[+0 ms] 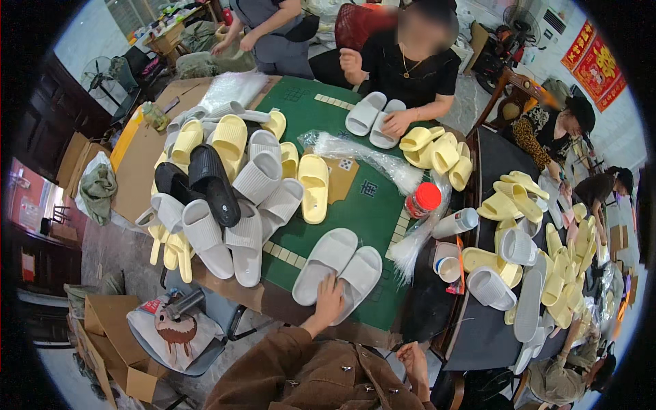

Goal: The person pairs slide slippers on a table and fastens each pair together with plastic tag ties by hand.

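Observation:
A pair of pale grey slide slippers (336, 263) lies side by side at the near edge of the green-topped table (369, 212). My left hand (329, 299), in a brown sleeve, rests flat on their heels where the two meet, fingers apart. My right hand (413, 360) hangs low by the table's near corner, holding nothing, fingers loosely spread. A single pale yellow slipper (314, 186) lies further in on the green top.
A heap of grey, yellow and black slippers (219, 184) covers the table's left. Clear plastic bags (365, 157), a red-lidded jar (424, 199), a white bottle (456, 222) and a cup (447, 265) sit to the right. A person opposite (410, 68) handles white slippers (372, 116). More slippers cover a dark table (478, 328).

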Motion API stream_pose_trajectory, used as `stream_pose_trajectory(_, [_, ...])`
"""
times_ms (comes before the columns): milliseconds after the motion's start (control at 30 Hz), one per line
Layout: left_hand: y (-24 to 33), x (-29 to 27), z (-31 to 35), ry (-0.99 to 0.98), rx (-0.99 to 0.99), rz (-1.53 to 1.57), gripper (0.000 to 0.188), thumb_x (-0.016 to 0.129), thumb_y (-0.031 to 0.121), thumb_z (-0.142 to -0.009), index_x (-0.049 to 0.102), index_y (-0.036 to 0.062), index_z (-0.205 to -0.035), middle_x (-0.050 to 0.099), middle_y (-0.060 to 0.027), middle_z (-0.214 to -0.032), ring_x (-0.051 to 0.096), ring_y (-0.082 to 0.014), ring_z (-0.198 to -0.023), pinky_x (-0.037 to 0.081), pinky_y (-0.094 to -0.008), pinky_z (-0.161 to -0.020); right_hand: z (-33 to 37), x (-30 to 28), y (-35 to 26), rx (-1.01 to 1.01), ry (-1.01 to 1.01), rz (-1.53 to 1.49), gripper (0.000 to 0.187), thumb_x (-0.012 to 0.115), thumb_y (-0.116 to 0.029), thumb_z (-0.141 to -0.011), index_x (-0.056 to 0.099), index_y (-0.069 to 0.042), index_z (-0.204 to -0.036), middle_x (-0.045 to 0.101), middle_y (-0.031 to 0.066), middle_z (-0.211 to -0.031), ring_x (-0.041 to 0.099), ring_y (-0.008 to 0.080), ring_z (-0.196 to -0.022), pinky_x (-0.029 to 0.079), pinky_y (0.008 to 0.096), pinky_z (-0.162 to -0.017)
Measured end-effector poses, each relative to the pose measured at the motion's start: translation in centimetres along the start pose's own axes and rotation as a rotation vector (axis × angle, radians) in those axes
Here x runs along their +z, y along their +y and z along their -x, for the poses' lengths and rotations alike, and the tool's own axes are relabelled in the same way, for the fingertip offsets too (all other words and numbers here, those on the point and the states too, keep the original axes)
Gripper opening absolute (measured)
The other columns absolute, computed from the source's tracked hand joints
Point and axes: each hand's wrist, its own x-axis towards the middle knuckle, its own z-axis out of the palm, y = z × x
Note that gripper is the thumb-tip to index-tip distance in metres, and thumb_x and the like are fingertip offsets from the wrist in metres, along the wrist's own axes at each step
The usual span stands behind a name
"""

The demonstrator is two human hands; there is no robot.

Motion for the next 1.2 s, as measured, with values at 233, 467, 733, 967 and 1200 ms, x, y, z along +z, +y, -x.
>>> stream_pose_trajectory(233, [0.6, 1.2, -0.2, 0.070, -0.072, 0.006, 0.041, 0.057, 0.008, -0.068, 0.049, 0.0013, -0.108, 0.041, -0.0201, -0.119, 0.041, -0.0395, -0.104, 0.034, -0.0486, -0.086, -1.1, -0.3, 3.1, 0.125, 0.054, 0.055, 0.046, 0.038, -0.043, -0.092, 0.055, -0.001, -0.085, 0.062, 0.0116, -0.077, 0.057, 0.0171, -0.071, 0.044, 0.0276, -0.066])
stream_pose_trajectory(467, [0.9, -1.2, -8.4, 0.176, -0.084, 0.254, 0.014, 0.051, 0.005, -0.072, 0.054, -0.0014, -0.084, 0.050, -0.0203, -0.095, 0.045, -0.0370, -0.092, 0.036, -0.0442, -0.079, -0.6, 0.6, 2.9, 0.180, 0.109, 0.059, 0.047, 0.036, -0.042, -0.093, 0.057, -0.001, -0.083, 0.063, 0.0122, -0.076, 0.060, 0.0191, -0.073, 0.046, 0.0293, -0.069])
stream_pose_trajectory(733, [-6.4, -7.8, -27.3, 0.424, -0.112, 0.105, 0.031, 0.057, 0.009, -0.072, 0.054, -0.0085, -0.097, 0.048, -0.0271, -0.110, 0.040, -0.0415, -0.108, 0.029, -0.0464, -0.096, 1.0, 0.7, 4.1, 0.105, 0.188, 0.033, 0.045, 0.037, -0.041, -0.093, 0.057, -0.002, -0.088, 0.063, 0.0110, -0.080, 0.059, 0.0174, -0.075, 0.045, 0.0274, -0.068])
stream_pose_trajectory(967, [-8.6, -10.5, -30.2, 0.444, -0.137, 0.056, 0.063, 0.059, 0.007, -0.075, 0.031, -0.0057, -0.130, 0.008, -0.0301, -0.140, 0.010, -0.0425, -0.131, 0.014, -0.0443, -0.107, 3.5, 1.4, 2.4, -0.095, 0.289, -0.033, 0.044, 0.040, -0.038, -0.093, 0.057, 0.001, -0.103, 0.061, 0.0103, -0.094, 0.058, 0.0185, -0.087, 0.045, 0.0308, -0.079])
stream_pose_trajectory(1200, [-2.1, -5.6, -16.9, 0.108, -0.040, 0.294, 0.050, 0.053, 0.005, -0.080, 0.040, -0.0010, -0.127, 0.014, -0.0263, -0.141, 0.016, -0.0383, -0.131, 0.016, -0.0410, -0.106, 3.4, -6.4, -9.9, -0.744, 0.609, -0.190, 0.038, 0.044, -0.029, -0.092, 0.049, 0.000, -0.115, 0.054, 0.0113, -0.108, 0.053, 0.0228, -0.103, 0.041, 0.0347, -0.092])
